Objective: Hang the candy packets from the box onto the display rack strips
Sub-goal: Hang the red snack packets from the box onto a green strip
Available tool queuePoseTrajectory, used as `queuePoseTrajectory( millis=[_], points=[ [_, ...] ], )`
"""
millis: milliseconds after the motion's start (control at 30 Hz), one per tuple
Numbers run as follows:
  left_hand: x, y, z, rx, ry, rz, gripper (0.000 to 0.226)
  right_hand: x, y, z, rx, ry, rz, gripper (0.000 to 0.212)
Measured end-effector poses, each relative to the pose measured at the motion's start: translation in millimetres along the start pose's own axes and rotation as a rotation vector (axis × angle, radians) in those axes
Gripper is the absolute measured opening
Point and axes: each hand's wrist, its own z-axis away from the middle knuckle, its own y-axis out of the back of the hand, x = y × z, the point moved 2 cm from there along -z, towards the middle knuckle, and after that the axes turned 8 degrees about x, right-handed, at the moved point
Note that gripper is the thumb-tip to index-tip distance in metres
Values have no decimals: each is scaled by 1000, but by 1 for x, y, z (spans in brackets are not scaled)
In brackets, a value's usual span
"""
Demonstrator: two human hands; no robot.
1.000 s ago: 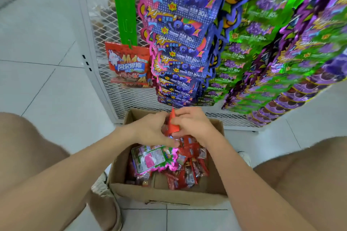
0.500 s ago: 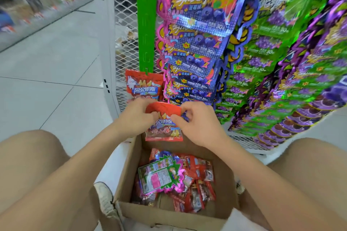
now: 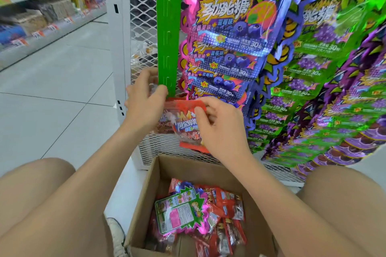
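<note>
The red packet (image 3: 186, 125) is up at the foot of the green strip (image 3: 168, 27), its top edge just under the strip's end. The right hand (image 3: 219, 127) pinches that edge between thumb and curled fingers, and the left hand (image 3: 144, 98) pinches the strip's lower end to steady it. I'd hold the strip taut and slide the packet's hole squarely onto a free hook. The blue packets (image 3: 225, 52) crowding the strip's right side could snag. More stock waits in the box (image 3: 150, 190) below, with mesh (image 3: 142, 6) behind
</note>
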Motion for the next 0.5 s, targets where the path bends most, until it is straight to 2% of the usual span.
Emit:
queuePoseTrajectory(
  millis=[67, 233, 400, 500],
  points=[
    [6, 2, 1, -9, 19, 51, 16, -7, -3, -5, 24, -45, -73, 11],
    [22, 14, 15, -60, 103, 242, 38, -23, -15, -17, 42, -120, -209, 20],
    [24, 26, 22, -92, 103, 316, 45, -33, -28, -22, 141, -145, -228, 27],
    [24, 29, 26, -134, 80, 301, 38, -37, -28, -23, 209, -155, -182, 40]
  ],
)
